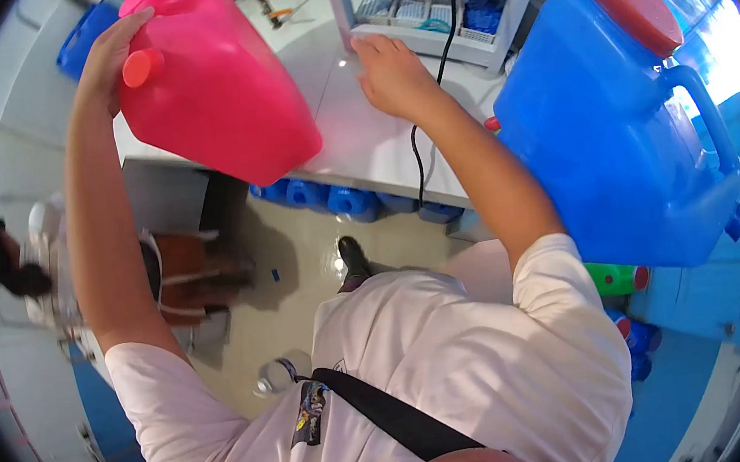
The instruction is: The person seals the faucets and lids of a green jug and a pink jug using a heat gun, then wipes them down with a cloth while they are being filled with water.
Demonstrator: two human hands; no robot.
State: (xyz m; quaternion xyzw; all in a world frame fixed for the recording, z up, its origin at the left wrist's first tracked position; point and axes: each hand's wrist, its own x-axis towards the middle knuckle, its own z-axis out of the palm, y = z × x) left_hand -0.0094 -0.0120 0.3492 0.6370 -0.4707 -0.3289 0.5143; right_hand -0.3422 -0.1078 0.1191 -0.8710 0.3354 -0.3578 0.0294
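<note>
My left hand [119, 59] grips a bright pink plastic jug [215, 85] near its top, beside the small round pink cap. The jug is tilted, and its lower corner reaches out over the front edge of the white table [342, 135]. My right hand [394, 75] is empty, its fingers loosely bent and apart, by the post of a white shelf unit [459, 50]. A large blue jug [593, 117] with a red lid and a side handle stands to the right, close beside my right forearm.
Baskets with blue items [432, 3] sit in the shelf unit. A black cable [417, 154] hangs over the table edge. Several blue jugs [351, 202] stand beneath the table. Another blue container [84, 40] is at the upper left. A person [41, 275] is at the far left.
</note>
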